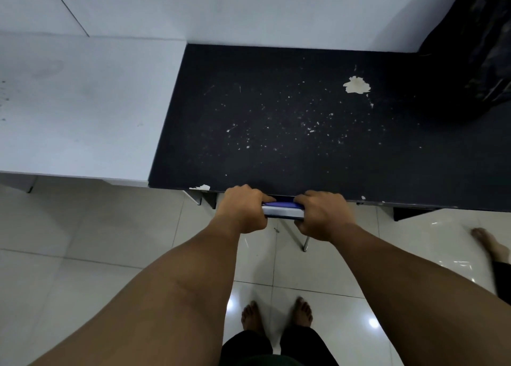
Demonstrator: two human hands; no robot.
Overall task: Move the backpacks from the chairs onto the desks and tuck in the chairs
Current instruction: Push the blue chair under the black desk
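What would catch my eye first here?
Two bare hands, left hand and right hand, grip a chair back at the front edge of a scuffed black desk. A dark backpack sits on the desk's far right corner.

Open room across most of the dark surface (276, 117), bare from left edge to middle. Blocked at far right corner by black backpack (481, 50). Front edge crowded by tucked chair (282, 212).

Office or classroom: desks (290, 117), tiled floor (83, 241).
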